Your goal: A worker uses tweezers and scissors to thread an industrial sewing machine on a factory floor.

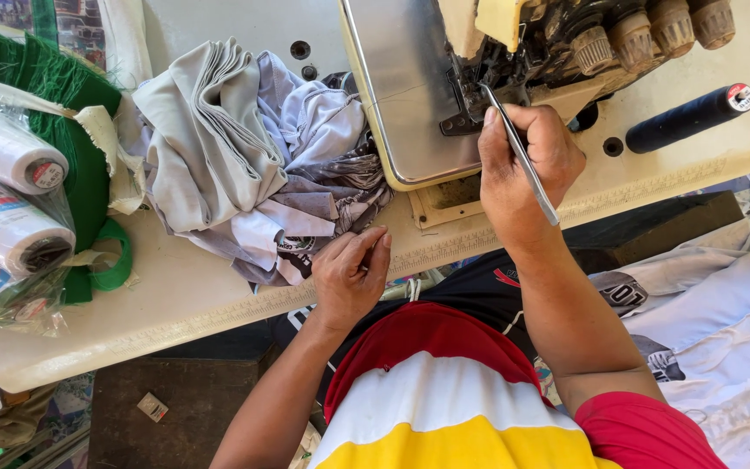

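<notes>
My right hand (527, 169) grips metal tweezers (521, 156), their tips pointing into the needle area of the sewing machine (410, 87). My left hand (351, 276) rests near the table's front edge (219, 304) with its fingers curled together, thumb against fingertips, perhaps pinching a thread too fine to see. It lies beside a heap of grey and white printed fabric (245, 165).
Wrapped white thread cones (6, 200) and green cloth (62, 113) lie at the left. A dark thread spool (687, 117) lies on the table's right side. More pale garments (722, 321) are piled at the lower right, below the table.
</notes>
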